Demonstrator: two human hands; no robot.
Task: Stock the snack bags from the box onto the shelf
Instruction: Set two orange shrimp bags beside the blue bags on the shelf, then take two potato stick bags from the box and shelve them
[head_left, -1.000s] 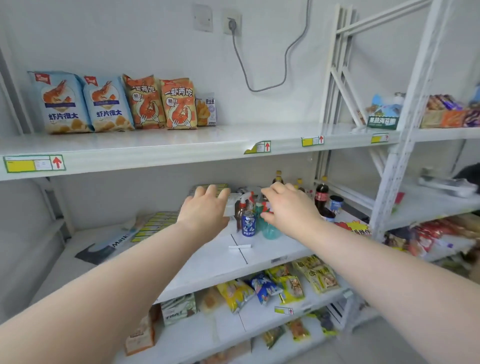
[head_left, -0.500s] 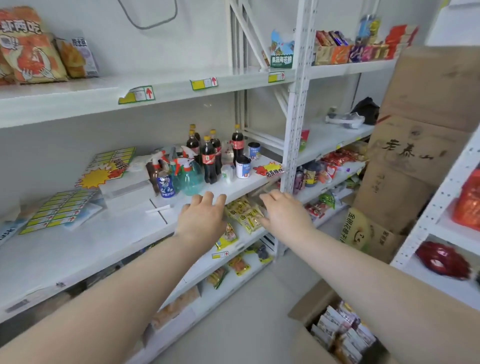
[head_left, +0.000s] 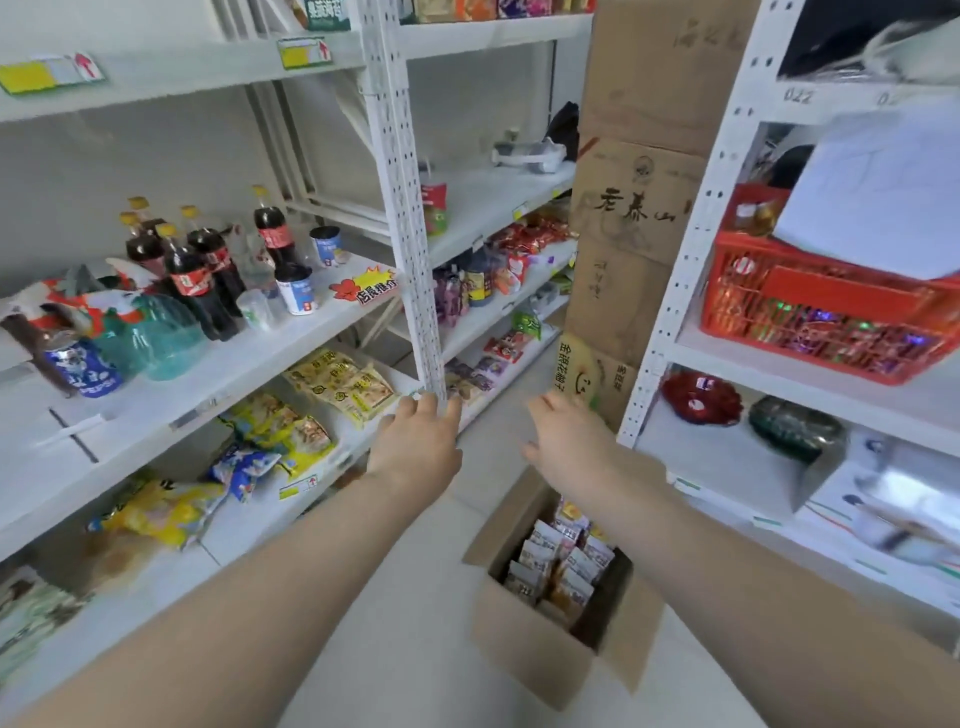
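Observation:
An open cardboard box (head_left: 524, 644) stands on the floor at the lower middle, with several snack bags (head_left: 558, 566) upright inside. My left hand (head_left: 415, 449) is stretched out in the aisle beside the white shelf post (head_left: 410, 234), fingers apart and empty. My right hand (head_left: 569, 441) hovers above and beyond the box, also open and empty. The white shelf (head_left: 171, 400) on the left carries cola bottles and cups; the tier below holds yellow and blue snack bags (head_left: 337, 384).
Stacked cardboard cartons (head_left: 634, 208) block the aisle's far end. A second white rack (head_left: 727, 467) on the right holds a red basket (head_left: 821, 306) and dark round packs. Pale floor runs between the racks around the box.
My view has swung right and down from the upper shelves to the aisle floor. Both empty hands have moved away from the shelf, toward the box that has come into view.

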